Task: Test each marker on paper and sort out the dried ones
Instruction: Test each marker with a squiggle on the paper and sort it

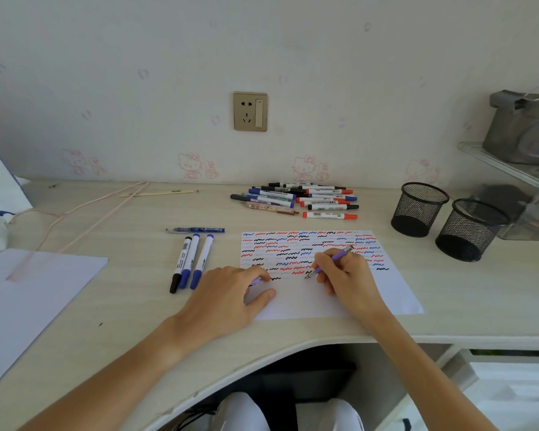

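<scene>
Pretty bright, soft even daylight, hardly any shadows, just faint ones under both hands. Wide-angle lens bends the desk (293, 337) edge near the wrists. Corners go slightly soft, no glare.

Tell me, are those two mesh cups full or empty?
Empty: through both mesh cups only their dark bases show; no pens stand inside.

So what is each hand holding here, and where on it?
Right hand grips the purple pen low on its barrel, tip at the paper. Left hand pinches its purple cap.
</scene>
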